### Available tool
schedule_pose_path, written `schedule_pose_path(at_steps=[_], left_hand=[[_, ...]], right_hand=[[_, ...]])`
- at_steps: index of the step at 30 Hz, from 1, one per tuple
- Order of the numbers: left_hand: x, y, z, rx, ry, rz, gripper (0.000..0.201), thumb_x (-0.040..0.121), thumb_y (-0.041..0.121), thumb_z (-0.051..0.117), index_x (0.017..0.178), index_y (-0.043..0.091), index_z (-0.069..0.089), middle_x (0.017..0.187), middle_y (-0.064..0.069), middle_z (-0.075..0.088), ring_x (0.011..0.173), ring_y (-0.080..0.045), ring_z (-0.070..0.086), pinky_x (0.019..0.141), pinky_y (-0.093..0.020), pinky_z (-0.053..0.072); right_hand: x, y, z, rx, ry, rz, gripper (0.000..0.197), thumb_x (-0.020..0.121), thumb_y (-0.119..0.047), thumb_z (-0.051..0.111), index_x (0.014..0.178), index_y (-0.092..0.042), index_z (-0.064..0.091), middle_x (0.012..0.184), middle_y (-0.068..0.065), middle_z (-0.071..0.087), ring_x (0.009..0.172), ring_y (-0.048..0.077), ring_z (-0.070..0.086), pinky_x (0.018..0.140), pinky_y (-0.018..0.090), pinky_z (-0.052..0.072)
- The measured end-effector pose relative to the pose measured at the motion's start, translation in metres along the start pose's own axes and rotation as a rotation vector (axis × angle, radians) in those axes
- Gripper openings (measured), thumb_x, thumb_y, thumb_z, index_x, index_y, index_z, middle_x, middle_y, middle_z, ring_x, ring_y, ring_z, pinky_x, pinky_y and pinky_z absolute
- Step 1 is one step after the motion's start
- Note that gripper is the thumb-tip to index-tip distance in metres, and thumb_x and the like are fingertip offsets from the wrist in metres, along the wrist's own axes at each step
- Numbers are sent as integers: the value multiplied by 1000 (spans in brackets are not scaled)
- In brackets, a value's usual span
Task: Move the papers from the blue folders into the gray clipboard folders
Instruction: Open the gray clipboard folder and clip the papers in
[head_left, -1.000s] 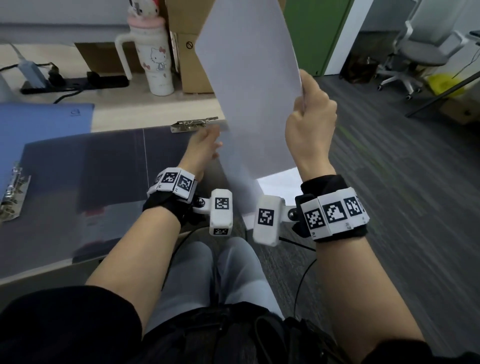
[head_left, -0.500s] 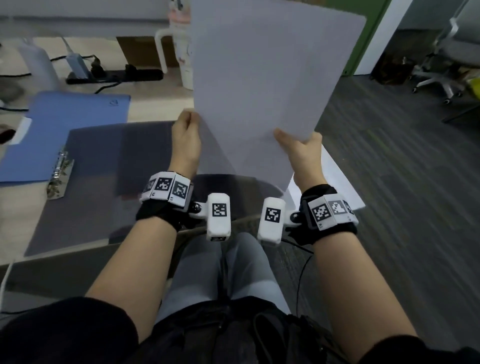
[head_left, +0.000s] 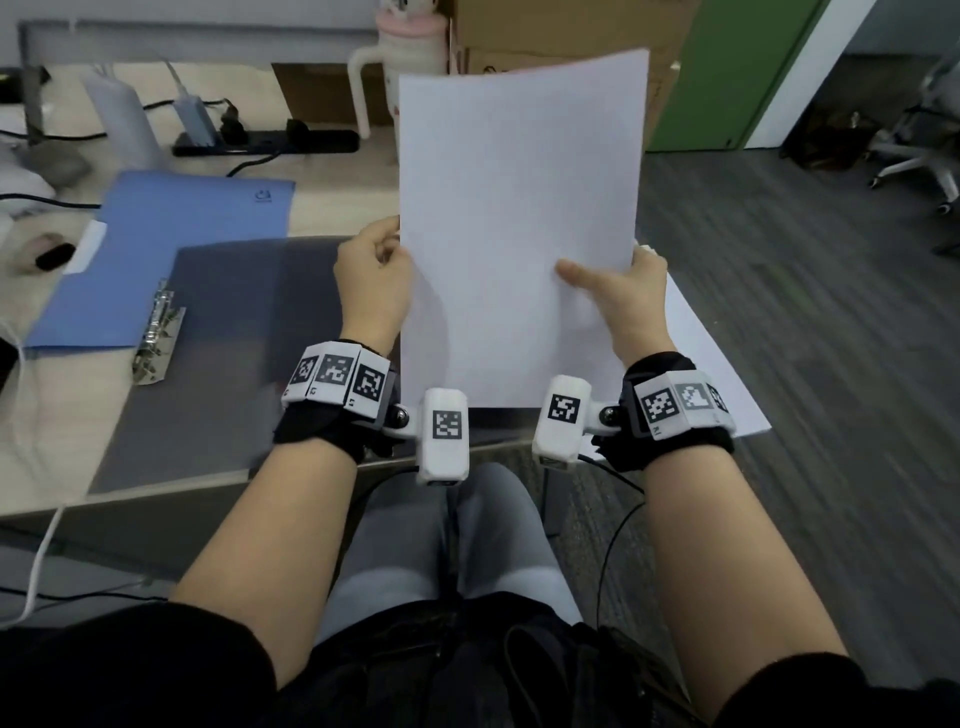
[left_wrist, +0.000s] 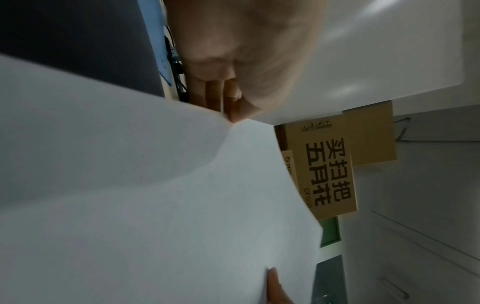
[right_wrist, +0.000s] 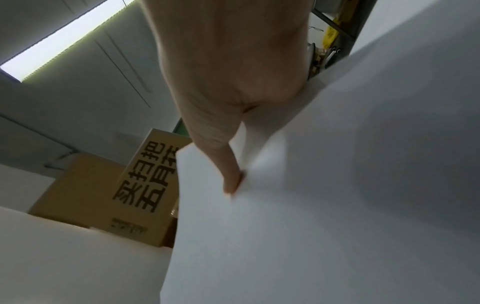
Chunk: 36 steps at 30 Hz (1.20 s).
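I hold a stack of white papers (head_left: 519, 218) upright in front of me, above the desk edge. My left hand (head_left: 376, 275) pinches its left edge, and my right hand (head_left: 618, 296) grips the right edge with the thumb across the front. In the left wrist view the papers (left_wrist: 155, 205) fill the lower left under my left hand (left_wrist: 233, 98). In the right wrist view the papers (right_wrist: 337, 205) spread below my right hand (right_wrist: 231, 176). An open gray clipboard folder (head_left: 234, 353) with a metal clip (head_left: 156, 338) lies on the desk. A blue folder (head_left: 156, 249) lies partly beneath it.
More white sheets (head_left: 711, 374) stick out past the desk's right edge. At the back of the desk stand a pink-lidded tumbler (head_left: 400, 57), cardboard boxes (head_left: 561, 36), a power strip (head_left: 270, 143) with cables and a white bottle (head_left: 124, 119). An office chair (head_left: 924, 150) is at far right.
The papers have swung from tilted to upright and squared. My left hand came up from the desk to pinch the left edge, and my right hand dropped lower on the right edge.
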<state>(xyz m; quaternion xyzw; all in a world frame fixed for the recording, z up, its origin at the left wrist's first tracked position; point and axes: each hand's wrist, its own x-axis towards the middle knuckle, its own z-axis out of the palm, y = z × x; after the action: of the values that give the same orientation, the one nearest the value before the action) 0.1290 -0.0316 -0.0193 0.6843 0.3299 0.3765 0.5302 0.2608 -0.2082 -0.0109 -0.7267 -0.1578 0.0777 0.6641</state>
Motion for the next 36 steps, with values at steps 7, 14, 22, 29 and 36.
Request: schedule_pose_path(at_steps=[7, 14, 22, 29, 36], left_hand=[[-17, -25, -11, 133, -96, -265, 42, 76, -5, 48, 95, 25, 71, 77, 11, 65, 90, -22, 66, 89, -40, 56], [-24, -38, -16, 112, -129, -366, 40, 78, -6, 50, 76, 32, 62, 85, 2, 66, 96, -29, 67, 88, -43, 56], [-13, -40, -17, 129, -151, -349, 46, 77, -7, 46, 77, 34, 65, 92, -4, 71, 94, -33, 68, 85, -47, 57], [4, -45, -15, 349, -231, -326, 31, 69, 0, 42, 67, 22, 65, 85, -14, 69, 77, -36, 68, 80, -50, 58], [6, -37, -14, 514, -258, -286, 27, 73, -1, 44, 84, -1, 69, 85, -20, 72, 74, -34, 71, 75, -45, 60]], right_hand=[[-8, 41, 12, -255, 149, 106, 34, 80, -7, 58, 113, -13, 61, 80, 3, 63, 80, 22, 60, 79, 35, 53], [-14, 57, 14, -313, 162, 193, 35, 82, -6, 54, 114, -16, 64, 101, 12, 70, 93, 27, 64, 84, 33, 51], [-1, 52, 20, -363, 143, 242, 37, 83, -6, 53, 117, -14, 64, 109, 11, 69, 103, 28, 63, 90, 36, 51], [7, 49, 26, -459, 86, 291, 39, 83, -6, 52, 118, -16, 64, 117, 8, 66, 113, 28, 58, 95, 36, 48], [11, 47, 26, -551, 82, 312, 40, 84, -4, 50, 120, -16, 63, 125, 6, 62, 114, 28, 57, 91, 32, 44]])
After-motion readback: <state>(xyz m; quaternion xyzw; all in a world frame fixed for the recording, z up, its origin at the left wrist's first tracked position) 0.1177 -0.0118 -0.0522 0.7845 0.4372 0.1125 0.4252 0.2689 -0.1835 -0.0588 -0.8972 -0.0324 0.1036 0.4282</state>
